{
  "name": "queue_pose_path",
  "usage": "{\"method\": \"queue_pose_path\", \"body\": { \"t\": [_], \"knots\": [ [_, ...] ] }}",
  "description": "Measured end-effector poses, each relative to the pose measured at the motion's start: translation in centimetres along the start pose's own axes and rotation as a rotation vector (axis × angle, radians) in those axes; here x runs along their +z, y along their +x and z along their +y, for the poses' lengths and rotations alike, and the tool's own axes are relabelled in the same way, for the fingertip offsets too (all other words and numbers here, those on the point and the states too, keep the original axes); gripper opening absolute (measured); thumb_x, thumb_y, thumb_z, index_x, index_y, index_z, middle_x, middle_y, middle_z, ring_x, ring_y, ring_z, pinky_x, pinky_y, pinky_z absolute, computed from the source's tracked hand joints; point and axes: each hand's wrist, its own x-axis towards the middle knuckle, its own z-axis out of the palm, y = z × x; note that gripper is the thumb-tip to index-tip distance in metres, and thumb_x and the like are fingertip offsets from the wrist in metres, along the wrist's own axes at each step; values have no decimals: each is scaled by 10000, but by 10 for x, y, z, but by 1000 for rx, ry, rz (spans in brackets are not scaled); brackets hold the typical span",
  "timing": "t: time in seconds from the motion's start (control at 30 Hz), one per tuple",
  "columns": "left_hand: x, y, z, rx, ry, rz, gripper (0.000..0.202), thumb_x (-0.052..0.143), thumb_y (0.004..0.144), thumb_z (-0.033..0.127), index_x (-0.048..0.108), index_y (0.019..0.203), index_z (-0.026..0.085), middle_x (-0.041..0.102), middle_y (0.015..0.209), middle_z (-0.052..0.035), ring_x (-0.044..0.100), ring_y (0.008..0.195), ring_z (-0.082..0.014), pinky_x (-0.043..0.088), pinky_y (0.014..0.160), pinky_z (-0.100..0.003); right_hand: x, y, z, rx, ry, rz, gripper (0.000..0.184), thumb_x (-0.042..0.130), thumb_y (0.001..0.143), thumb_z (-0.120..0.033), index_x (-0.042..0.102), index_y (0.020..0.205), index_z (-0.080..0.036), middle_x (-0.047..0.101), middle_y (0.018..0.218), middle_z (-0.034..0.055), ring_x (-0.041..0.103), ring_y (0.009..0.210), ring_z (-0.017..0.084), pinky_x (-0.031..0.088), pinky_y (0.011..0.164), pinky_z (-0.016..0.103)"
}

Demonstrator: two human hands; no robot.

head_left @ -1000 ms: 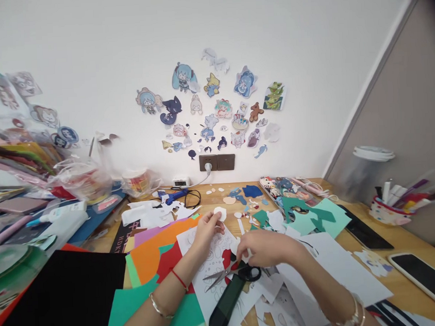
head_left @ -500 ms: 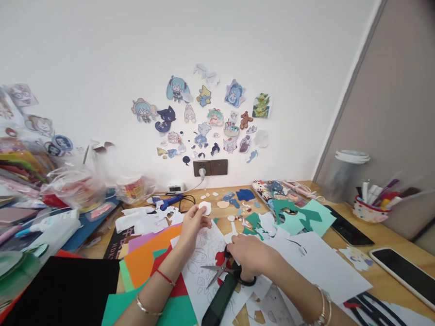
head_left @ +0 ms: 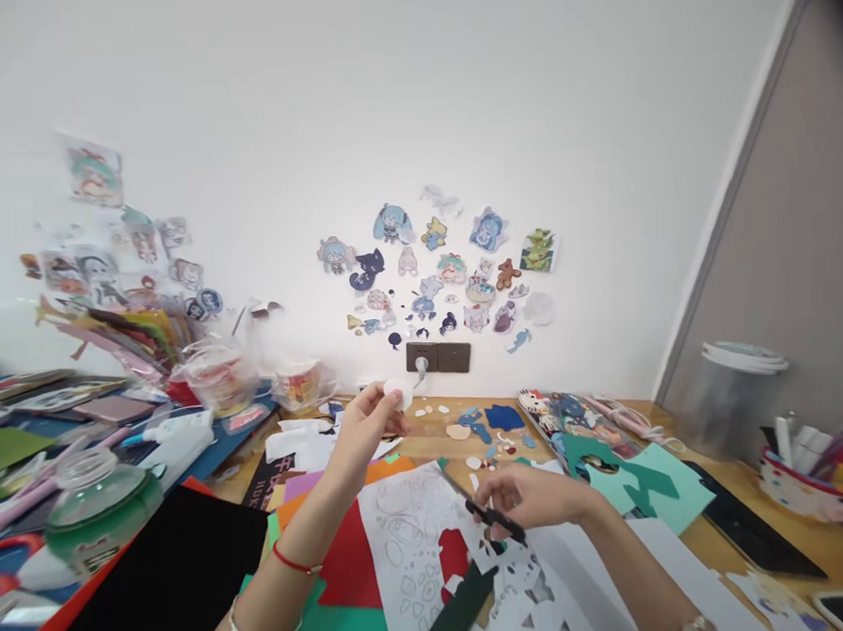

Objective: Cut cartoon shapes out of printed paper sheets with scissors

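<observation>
My left hand (head_left: 371, 420), raised above the desk, pinches a small white paper cutout (head_left: 398, 394) between thumb and fingertips. To its right, my right hand (head_left: 519, 495) is closed round the black handles of a pair of scissors (head_left: 497, 521), whose blades point up and left toward the cutout. Below both hands lies a white sheet with pencil-drawn shapes (head_left: 402, 533). Red paper scraps (head_left: 454, 554) and cut white paper (head_left: 541, 582) lie beside it. A long dark green object (head_left: 459, 607) lies partly over the sheet; its kind is unclear.
Black paper (head_left: 167, 574), a green jar (head_left: 99, 511) and bagged tubs (head_left: 217, 378) are at left. Small paper pieces (head_left: 470, 428) lie ahead, below wall stickers (head_left: 451, 269). At right are green paper (head_left: 649, 482), a phone (head_left: 753, 519) and a pen cup (head_left: 804, 484).
My right hand has lifted the scissors off the papers, and their blades now point up and left. My left hand still holds the white cutout. The camera view has tilted up and turned left.
</observation>
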Motion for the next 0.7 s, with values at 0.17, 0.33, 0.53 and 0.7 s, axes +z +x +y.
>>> {"method": "queue_pose_path", "body": {
  "t": [0.17,0.33,0.53,0.7],
  "knots": [
    [6,-12,12,49,67,-56,212,535,794,361,474,729,169,586,502,30,545,475,-95,416,516,-189,4,-1,-10,-112,316,21,457,629,677,-480,527,968,-142,509,798,27,469,685,115,391,580,222],
    [13,-25,22,177,127,-64,194,527,818,339,494,741,164,597,553,26,558,549,-94,423,589,-199,17,-5,-43,-232,424,41,657,656,554,-655,476,958,-169,387,793,-5,312,585,79,330,506,208],
    [18,-43,33,281,180,-20,188,537,823,317,507,714,166,512,519,57,493,506,-68,381,530,-176,29,-32,-91,-200,382,16,563,490,706,-684,436,888,-154,384,771,2,289,572,72,277,480,193],
    [22,-54,41,340,187,40,170,522,834,319,534,753,170,508,562,50,496,526,-71,403,538,-181,28,-42,-106,-105,277,54,546,425,734,-691,433,851,-159,389,718,-15,303,554,65,288,485,182]
  ]
}}
